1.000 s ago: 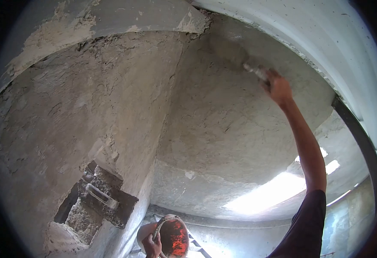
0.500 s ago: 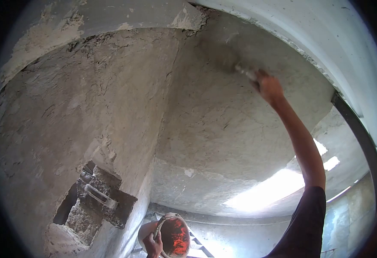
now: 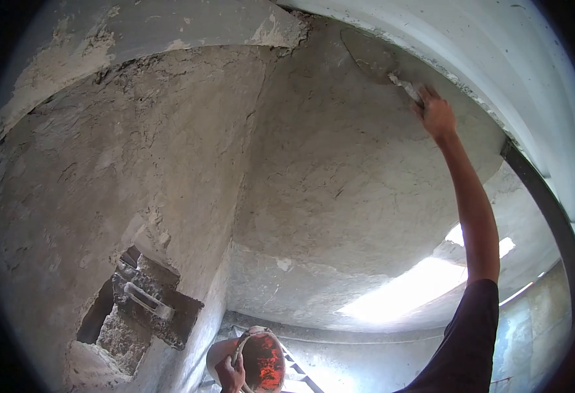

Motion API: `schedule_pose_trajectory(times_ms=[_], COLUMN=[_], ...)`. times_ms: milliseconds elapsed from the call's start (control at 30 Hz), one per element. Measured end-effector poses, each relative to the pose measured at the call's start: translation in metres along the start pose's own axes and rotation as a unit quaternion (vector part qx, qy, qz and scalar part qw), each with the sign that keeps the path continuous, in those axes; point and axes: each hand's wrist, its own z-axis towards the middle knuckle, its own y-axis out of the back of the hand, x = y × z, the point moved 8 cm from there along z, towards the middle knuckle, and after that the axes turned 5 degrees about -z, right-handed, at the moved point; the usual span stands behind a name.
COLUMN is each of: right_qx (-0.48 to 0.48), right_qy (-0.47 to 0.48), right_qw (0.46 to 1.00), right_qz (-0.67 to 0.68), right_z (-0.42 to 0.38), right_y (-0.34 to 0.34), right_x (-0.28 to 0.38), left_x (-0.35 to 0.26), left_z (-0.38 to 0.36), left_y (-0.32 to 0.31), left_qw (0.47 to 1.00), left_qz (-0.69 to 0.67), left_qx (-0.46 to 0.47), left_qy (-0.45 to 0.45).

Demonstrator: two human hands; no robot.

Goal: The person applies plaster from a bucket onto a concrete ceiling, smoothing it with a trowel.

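My right hand (image 3: 437, 114) is closed round the handle of a trowel (image 3: 405, 88), high at the upper right. The trowel's blade lies against the grey plastered surface (image 3: 326, 150) and blends in with it. At the bottom, my left hand (image 3: 230, 373) grips the rim of a bucket (image 3: 263, 363), which is tilted so that its red-stained inside shows.
A float with a pale handle (image 3: 148, 300) rests at a broken opening (image 3: 97, 314) in the left wall. A dark metal beam (image 3: 543, 196) curves down the right side. Behind the bucket stands part of a ladder (image 3: 300, 373).
My right hand and the trowel have moved up and to the right along the surface. The bucket in my left hand sits slightly further left in view.
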Motion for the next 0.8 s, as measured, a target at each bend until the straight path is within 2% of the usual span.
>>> schedule_pose_trajectory(times_ms=[67, 133, 200, 267, 333, 367, 400, 433, 467, 500, 533, 567, 600, 633, 700, 733, 800], right_qx=[-0.039, 0.074, 0.124, 0.181, 0.195, 0.191, 0.224, 0.323, 0.379, 0.457, 0.514, 0.586, 0.630, 0.613, 0.651, 0.659, 0.651], right_qy=[0.033, 0.032, 0.115, 0.152, 0.128, 0.117, 0.061, 0.023, -0.030, -0.072, -0.150, -0.232, -0.273, -0.311, -0.380, -0.408, -0.421], right_qw=[0.999, 0.996, 0.985, 0.968, 0.952, 0.936, 0.915, 0.897, 0.842, 0.799, 0.753, 0.689, 0.650, 0.649, 0.586, 0.561, 0.556], right_qz=[0.016, 0.040, 0.045, 0.086, 0.196, 0.271, 0.329, 0.302, 0.383, 0.383, 0.382, 0.358, 0.326, 0.326, 0.298, 0.292, 0.300], right_z=[-0.009, -0.034, -0.076, -0.134, -0.229, -0.269, -0.327, -0.377, -0.426, -0.491, -0.528, -0.554, -0.623, -0.692, -0.752, -0.780, -0.824], right_y=[-0.024, -0.050, -0.072, -0.070, -0.100, -0.075, -0.083, -0.075, -0.068, -0.074, -0.048, -0.017, -0.016, -0.007, 0.050, 0.073, 0.108], right_x=[0.000, 0.020, 0.060, 0.100, 0.129, 0.152, 0.167, 0.183, 0.196, 0.209, 0.215, 0.213, 0.223, 0.231, 0.228, 0.228, 0.231], left_x=[-0.005, -0.008, -0.003, 0.012, 0.004, -0.026, -0.017, -0.020, -0.026, -0.034, -0.037, -0.028, -0.036, -0.032, -0.039, -0.047, -0.059], left_z=[0.003, 0.001, 0.001, -0.003, -0.008, 0.000, 0.000, 0.002, 0.001, 0.004, 0.002, 0.000, 0.000, -0.002, -0.002, 0.000, 0.000], left_y=[0.003, 0.005, 0.002, -0.008, -0.004, 0.008, 0.002, 0.004, 0.006, 0.008, 0.010, 0.008, 0.011, 0.012, 0.010, 0.008, 0.006], left_qw=[1.000, 1.000, 0.999, 0.999, 0.997, 1.000, 0.996, 0.998, 0.999, 0.998, 0.997, 0.998, 0.997, 0.997, 0.998, 0.995, 0.991], left_qz=[-0.003, -0.006, 0.015, 0.020, 0.065, 0.009, -0.007, -0.012, -0.017, -0.024, -0.027, 0.011, 0.044, 0.027, -0.008, 0.020, -0.039], left_qx=[-0.004, -0.003, 0.023, 0.011, -0.034, 0.019, 0.074, 0.056, 0.046, 0.051, 0.061, 0.057, 0.065, 0.077, 0.064, 0.096, 0.073], left_qy=[-0.003, -0.006, 0.027, 0.025, -0.023, -0.001, 0.042, 0.032, 0.021, 0.025, 0.029, 0.017, 0.001, -0.001, -0.025, -0.028, -0.105])
